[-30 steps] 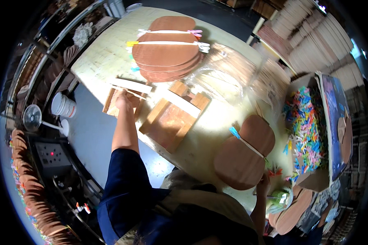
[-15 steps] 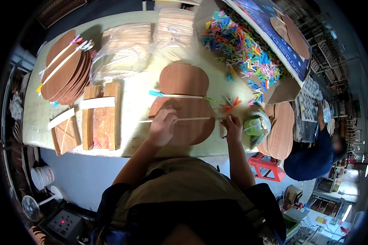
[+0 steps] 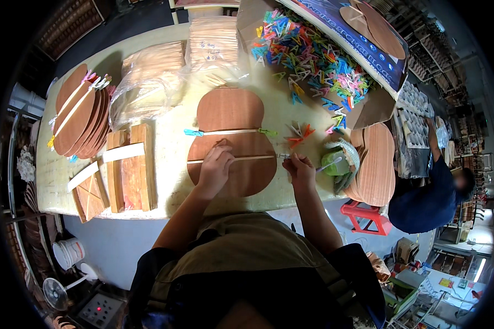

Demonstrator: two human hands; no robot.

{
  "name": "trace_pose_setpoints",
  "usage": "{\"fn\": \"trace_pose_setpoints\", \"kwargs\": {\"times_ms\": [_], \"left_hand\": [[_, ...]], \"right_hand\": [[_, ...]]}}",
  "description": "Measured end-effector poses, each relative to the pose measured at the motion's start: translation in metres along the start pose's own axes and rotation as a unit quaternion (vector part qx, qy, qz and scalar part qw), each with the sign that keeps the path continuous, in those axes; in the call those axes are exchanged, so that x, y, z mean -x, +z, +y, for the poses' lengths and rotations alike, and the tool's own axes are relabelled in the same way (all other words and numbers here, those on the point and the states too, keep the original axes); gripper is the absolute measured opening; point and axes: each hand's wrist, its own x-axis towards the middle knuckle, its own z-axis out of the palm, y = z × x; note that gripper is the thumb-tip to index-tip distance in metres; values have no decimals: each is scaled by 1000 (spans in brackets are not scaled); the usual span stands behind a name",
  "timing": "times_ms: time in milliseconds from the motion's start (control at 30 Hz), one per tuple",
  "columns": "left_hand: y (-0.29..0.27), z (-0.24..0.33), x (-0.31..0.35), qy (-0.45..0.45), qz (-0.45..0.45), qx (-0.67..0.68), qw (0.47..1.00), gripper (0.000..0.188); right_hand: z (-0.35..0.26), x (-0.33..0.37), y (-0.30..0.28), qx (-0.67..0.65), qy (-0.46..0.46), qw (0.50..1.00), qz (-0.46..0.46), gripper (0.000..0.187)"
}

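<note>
A thin, brown, guitar-shaped wooden plate (image 3: 230, 104) lies on the table in front of me. Across its waist runs a pale wooden strip (image 3: 230, 132), held by a blue clothespin (image 3: 192, 132) at the left edge and a green clothespin (image 3: 267, 132) at the right. A second strip (image 3: 255, 158) crosses the wider lower part. My left hand (image 3: 216, 169) rests over this strip with its fingers closed on it. Beside the strip's right end, my right hand (image 3: 299, 170) pinches a small pale clothespin (image 3: 283, 156), partly hidden by the fingers.
Loose clothespins (image 3: 299, 135) lie right of the plate, near a green container (image 3: 335, 164). Beyond is a box of colourful clothespins (image 3: 313, 60). Bagged strips (image 3: 213, 41), clipped plates (image 3: 79, 118) and a wooden jig (image 3: 132, 170) stand left. A person (image 3: 428, 197) works at right.
The lower strip has shifted left, its left end now near the plate's edge. My right hand has moved closer to the plate with the clothespin. The whole view has shifted slightly.
</note>
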Motion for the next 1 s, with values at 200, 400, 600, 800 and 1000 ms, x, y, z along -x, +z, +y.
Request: {"fn": "trace_pose_setpoints", "kwargs": {"times_ms": [200,400,600,800,1000], "left_hand": [[-1,-3,-1,0,2,7,1000,8],[1,-5,1,-17,6,19,1000,7],[0,-6,0,-11,10,37,999,5],[0,-9,0,25,18,24,999,7],[2,-18,9,-95,-100,50,989,15]], "right_hand": [[6,10,16,38,-3,999,-24,8],[-26,-40,15,557,-357,750,8,18],[-32,-113,48,721,-380,580,27,25],[-24,-81,163,414,-167,840,-307,28],[81,-7,261,372,67,757,-533,16]]}}
